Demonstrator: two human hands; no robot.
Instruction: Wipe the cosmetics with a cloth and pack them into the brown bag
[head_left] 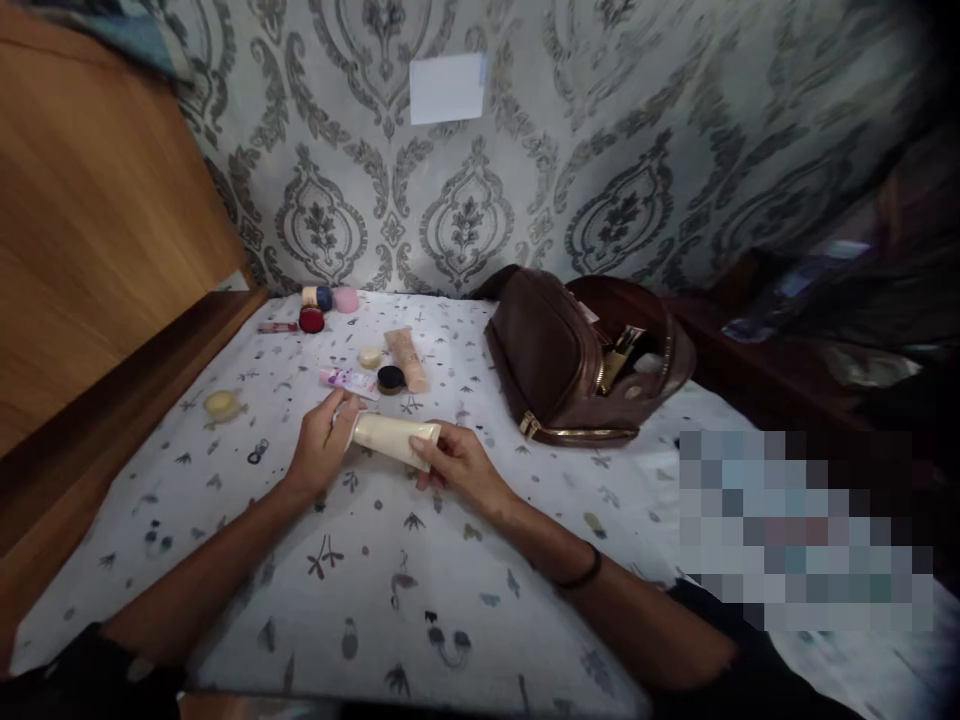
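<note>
A pale cream squeeze tube (390,440) is held sideways above the printed sheet, between both hands. My left hand (322,440) is closed around its left end, the cap side, which the fingers partly cover. At the flat crimped end, my right hand (457,462) pinches the tube with the thumb on top. Just beyond the hands lie a pink-and-white tube (349,381), a round black-lidded pot (390,379), a beige tube (407,358) and a small cream-coloured pot (370,357).
An open brown bag (547,350) with items inside stands at the right. Near the wall sit a red round case (311,319), a pink jar (346,299), a navy-and-cream jar (324,297) and a slim pink tube (277,327). A yellowish round item (221,404) lies left. Wooden furniture (112,180) borders the left.
</note>
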